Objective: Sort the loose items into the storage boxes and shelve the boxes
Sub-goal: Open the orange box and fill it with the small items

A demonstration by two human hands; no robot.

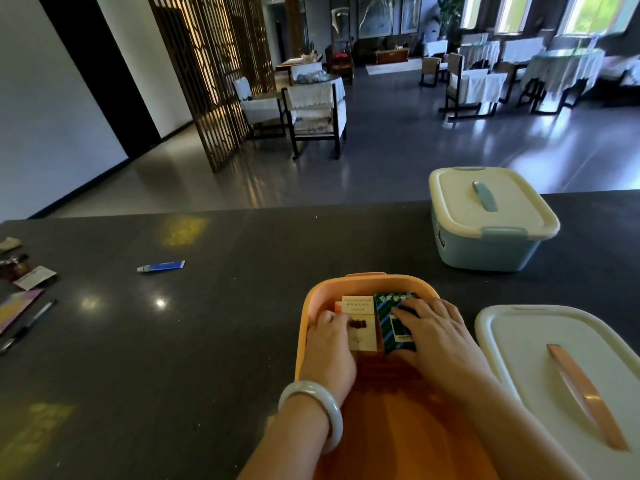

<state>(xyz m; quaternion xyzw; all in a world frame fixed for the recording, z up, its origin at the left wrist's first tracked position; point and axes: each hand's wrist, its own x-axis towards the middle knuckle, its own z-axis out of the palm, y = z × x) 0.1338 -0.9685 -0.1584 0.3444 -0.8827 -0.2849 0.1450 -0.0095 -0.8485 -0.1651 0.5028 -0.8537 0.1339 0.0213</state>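
An open orange storage box [311, 299] stands on the dark counter in front of me. Inside it lie a white carton [358, 308] and a green-and-blue striped carton [388, 308], side by side. My left hand [329, 351], with a pale bangle on the wrist, rests its fingers on the white carton. My right hand [440, 337] lies flat on the striped carton. The orange box's white lid [540, 362] with an orange handle lies to the right. A closed blue box [485, 251] with a cream lid stands further back right.
A blue-and-white tube [161, 266] lies on the counter [207, 341] to the left. At the far left edge are several sachets [33, 276], a pink packet [15, 308] and a dark pen [29, 325]. Beyond the counter's far edge is a room with chairs and tables.
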